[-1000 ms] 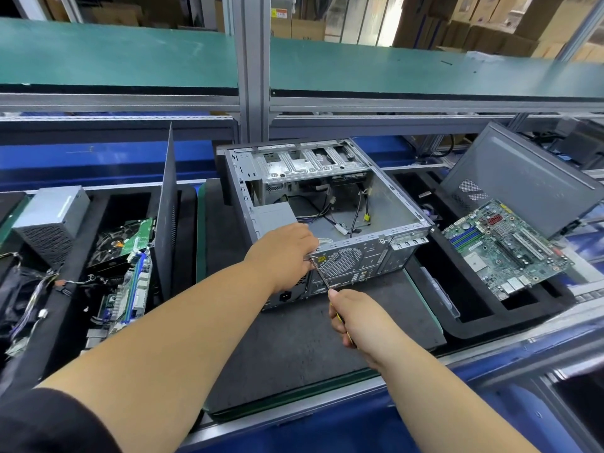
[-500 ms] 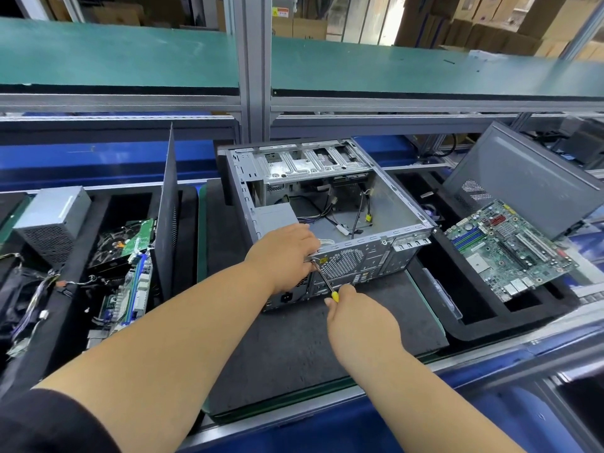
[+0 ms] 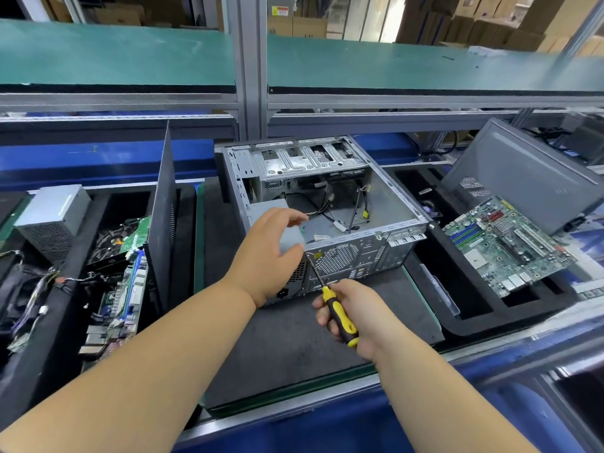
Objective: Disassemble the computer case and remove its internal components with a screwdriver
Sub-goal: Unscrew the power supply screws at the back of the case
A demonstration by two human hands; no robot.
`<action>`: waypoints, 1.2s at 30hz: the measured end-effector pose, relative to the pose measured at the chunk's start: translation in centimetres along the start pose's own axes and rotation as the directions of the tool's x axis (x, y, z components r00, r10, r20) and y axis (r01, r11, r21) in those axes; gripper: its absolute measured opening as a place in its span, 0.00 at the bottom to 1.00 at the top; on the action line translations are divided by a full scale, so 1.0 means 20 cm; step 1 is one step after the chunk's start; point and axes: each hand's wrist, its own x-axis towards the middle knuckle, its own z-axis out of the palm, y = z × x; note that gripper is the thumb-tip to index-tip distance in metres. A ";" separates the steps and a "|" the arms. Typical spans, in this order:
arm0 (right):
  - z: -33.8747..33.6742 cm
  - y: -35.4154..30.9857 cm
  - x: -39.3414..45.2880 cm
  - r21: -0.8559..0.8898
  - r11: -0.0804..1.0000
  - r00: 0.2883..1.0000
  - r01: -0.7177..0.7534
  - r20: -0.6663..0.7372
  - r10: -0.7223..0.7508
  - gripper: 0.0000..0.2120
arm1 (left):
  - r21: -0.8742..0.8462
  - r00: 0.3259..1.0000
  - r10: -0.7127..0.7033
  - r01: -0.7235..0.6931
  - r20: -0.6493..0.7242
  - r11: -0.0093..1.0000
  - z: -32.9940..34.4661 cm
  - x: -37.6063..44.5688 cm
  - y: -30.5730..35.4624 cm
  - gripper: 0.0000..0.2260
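An open grey computer case (image 3: pixel 389 204) lies on its side on a dark mat (image 3: pixel 287 341), its rear panel toward me. Loose cables lie inside it, and a grey power supply (image 3: pixel 291 237) sits in its near left corner. My left hand (image 3: pixel 271 250) hovers over that corner with fingers spread and thumb out, holding nothing. My right hand (image 3: pixel 353 315) grips the yellow-and-black handle of a screwdriver (image 3: pixel 338 313). Its thin shaft slants up-left, and the tip meets the rear panel's top edge beside the fan grille.
A removed green motherboard (image 3: pixel 503 243) leans in the black tray on the right, with a grey side panel (image 3: pixel 523 171) behind it. On the left, a black panel (image 3: pixel 161 210) stands upright beside a bin of boards and cables (image 3: pixel 121 289) and another power supply (image 3: pixel 52 217).
My left hand let go of the case's rear corner and lifted open above it. My right hand shifted on the screwdriver, so the yellow-and-black handle now shows.
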 end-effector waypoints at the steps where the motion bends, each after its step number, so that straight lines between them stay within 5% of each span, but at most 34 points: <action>1: 0.00 0.00 0.01 0.013 1.000 1.000 0.001 0.004 -0.001 0.19 | -0.037 0.999 -0.019 0.017 -0.038 0.999 0.01 -0.03 0.02 0.14; 6: -0.02 0.01 0.02 0.041 0.999 1.000 0.015 0.025 -0.016 0.17 | -0.180 0.969 -0.248 0.246 0.012 0.952 0.07 -0.14 0.07 0.05; 9: -0.02 0.01 0.02 0.055 0.998 0.999 0.025 0.042 -0.027 0.15 | -0.213 0.853 -0.505 0.522 0.132 0.826 0.12 -0.15 0.08 0.07; 11: -0.01 0.01 0.01 0.062 0.998 0.998 0.031 0.061 -0.035 0.15 | -0.352 0.708 -0.663 0.701 0.243 0.620 0.16 -0.14 0.09 0.07; 13: -0.01 0.02 0.01 0.060 0.997 0.996 0.045 0.070 -0.050 0.15 | -0.567 0.557 -0.753 0.766 0.350 0.303 0.18 -0.12 0.12 0.10; 16: 0.00 0.03 0.01 0.034 0.996 0.993 0.088 0.076 -0.091 0.14 | -0.684 0.476 -0.781 0.724 0.405 0.086 0.21 -0.10 0.12 0.09; 23: 0.00 0.04 -0.01 -0.110 0.975 0.979 0.195 0.079 -0.187 0.12 | -0.753 0.436 -0.839 0.656 0.326 0.048 0.29 -0.04 0.10 0.10; 31: -0.03 0.06 0.01 -0.243 0.936 0.965 0.254 -0.005 -0.263 0.08 | -0.764 0.475 -0.818 0.642 0.325 0.069 0.30 -0.04 0.06 0.06; 36: -0.03 0.07 0.02 -0.143 0.968 0.978 0.205 -0.013 -0.209 0.10 | -0.767 0.480 -0.809 0.639 0.340 0.056 0.30 -0.03 0.06 0.05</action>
